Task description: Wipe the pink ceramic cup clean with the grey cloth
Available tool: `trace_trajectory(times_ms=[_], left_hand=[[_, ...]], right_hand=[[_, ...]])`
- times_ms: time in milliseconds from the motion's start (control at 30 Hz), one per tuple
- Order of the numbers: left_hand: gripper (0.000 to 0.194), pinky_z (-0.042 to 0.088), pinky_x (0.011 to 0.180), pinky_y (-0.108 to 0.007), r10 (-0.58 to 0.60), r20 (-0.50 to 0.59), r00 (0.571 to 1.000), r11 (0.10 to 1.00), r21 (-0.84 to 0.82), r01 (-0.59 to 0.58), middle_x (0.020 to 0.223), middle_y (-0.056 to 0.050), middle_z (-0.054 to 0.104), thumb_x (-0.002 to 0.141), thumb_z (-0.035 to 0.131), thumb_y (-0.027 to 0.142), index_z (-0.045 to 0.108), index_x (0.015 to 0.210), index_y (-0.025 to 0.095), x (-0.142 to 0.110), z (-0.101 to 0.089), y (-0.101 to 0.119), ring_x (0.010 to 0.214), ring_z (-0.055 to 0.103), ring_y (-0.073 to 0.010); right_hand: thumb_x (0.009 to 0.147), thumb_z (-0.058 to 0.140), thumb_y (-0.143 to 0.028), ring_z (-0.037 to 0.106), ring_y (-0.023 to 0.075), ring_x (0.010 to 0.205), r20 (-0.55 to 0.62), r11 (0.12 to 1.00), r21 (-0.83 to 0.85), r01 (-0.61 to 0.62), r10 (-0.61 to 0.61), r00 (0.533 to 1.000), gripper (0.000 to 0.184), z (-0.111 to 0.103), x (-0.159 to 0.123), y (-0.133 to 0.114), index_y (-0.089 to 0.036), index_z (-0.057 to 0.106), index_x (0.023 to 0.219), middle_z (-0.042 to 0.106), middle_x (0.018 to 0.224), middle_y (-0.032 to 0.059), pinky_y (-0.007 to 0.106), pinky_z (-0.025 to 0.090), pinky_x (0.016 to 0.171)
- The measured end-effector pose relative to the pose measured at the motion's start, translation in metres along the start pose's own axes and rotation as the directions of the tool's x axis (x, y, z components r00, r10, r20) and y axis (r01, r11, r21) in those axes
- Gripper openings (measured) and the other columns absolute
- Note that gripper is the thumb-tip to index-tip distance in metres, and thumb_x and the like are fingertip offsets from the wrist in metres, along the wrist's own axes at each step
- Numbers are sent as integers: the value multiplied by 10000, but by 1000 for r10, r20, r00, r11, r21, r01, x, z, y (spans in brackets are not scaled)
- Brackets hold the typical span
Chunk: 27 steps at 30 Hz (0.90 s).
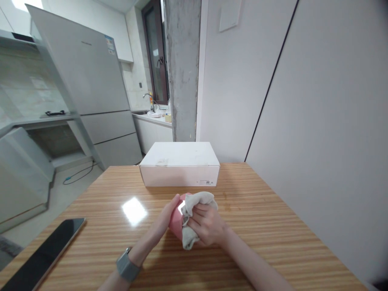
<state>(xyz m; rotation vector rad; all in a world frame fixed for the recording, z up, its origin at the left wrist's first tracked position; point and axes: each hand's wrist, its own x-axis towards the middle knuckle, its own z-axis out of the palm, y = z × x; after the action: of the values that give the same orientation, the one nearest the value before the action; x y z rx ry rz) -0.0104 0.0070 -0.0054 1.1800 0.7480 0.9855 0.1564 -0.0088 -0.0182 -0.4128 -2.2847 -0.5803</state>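
A pink object with a shiny, faceted side point(176, 223), perhaps a bowl or cup, is held over the wooden table in front of me. My left hand point(170, 209) grips it from the left, thumb side up, with most of its fingers hidden behind it. Bunched in the curled fingers of my right hand point(207, 227) is a pale grey cloth point(202, 197), pressed against the right side of the pink object. One end of the cloth hangs below my right fingers. The cloth covers much of the pink object, so its full shape cannot be made out.
Behind my hands a white cardboard box point(180, 174) sits on the wooden table point(260, 238). A dark tablet or large phone point(45, 254) lies at the table's left edge. A white wall point(318, 121) borders the right side; a fridge point(81, 76) stands beyond, to the left.
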Motion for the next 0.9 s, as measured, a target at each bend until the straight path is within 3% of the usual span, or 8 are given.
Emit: trace_trajectory(times_ms=[133,233,367,433,533,667,767,900], left_hand=[[330,507,834,-409,6,18,1000,1000,13,-7,1165,-53,573,878,545,365,567,1133,157,-2,1,0,998,582,-243],[356,485,877,-439,24,38,999,1000,11,-24,1207,-72,560,883,537,373,549,1167,159,-5,5,-3,1048,567,-247],[422,324,1073,-410,50,122,991,999,-16,-48,1343,-79,516,909,476,404,502,1279,202,-11,11,-8,1273,420,-240],[441,248,1120,-382,69,179,981,997,-51,-61,1375,-52,497,902,501,372,470,1318,231,-12,12,-9,1332,348,-228],[449,279,1102,-397,61,206,977,992,-117,-38,1344,-52,524,871,553,310,481,1307,228,-10,12,-9,1308,380,-253],[332,474,904,-419,-32,67,997,998,-57,36,1190,-70,587,884,533,357,563,1167,185,-3,11,-5,1064,565,-247],[326,506,837,-412,-28,22,999,999,-23,29,1178,-62,567,884,538,361,560,1142,164,-1,9,-3,1000,582,-231],[322,507,837,-409,-10,7,1000,1000,4,10,1178,-68,568,886,538,352,555,1149,168,-2,8,-3,999,583,-222]], right_hand=[[905,292,-410,587,231,764,40,998,19,-56,56,998,384,0,-7,3,-168,588,873,647,761,102,376,468,770],[903,261,-410,574,241,762,2,983,73,-168,168,986,384,-5,-10,8,-179,568,879,641,786,109,392,452,748],[900,261,-335,544,224,708,-59,881,218,-420,442,895,308,-14,-7,11,-220,503,748,604,732,66,380,420,694],[897,268,-304,545,216,706,-67,842,256,-474,505,861,283,-17,-6,12,-225,476,722,587,713,52,372,416,694],[902,260,-318,565,230,759,-60,868,233,-438,462,885,297,-17,-9,13,-215,517,794,610,761,70,386,427,727],[917,228,-422,573,237,734,-6,971,89,-224,225,974,424,-9,-11,11,-184,572,846,635,772,105,397,454,731],[925,226,-439,581,230,739,3,997,39,-61,61,998,465,-1,-7,5,-171,596,840,641,755,105,374,471,736],[915,253,-425,576,226,726,-26,996,59,-70,71,997,432,2,-3,-1,-174,586,802,635,736,101,368,476,732]])
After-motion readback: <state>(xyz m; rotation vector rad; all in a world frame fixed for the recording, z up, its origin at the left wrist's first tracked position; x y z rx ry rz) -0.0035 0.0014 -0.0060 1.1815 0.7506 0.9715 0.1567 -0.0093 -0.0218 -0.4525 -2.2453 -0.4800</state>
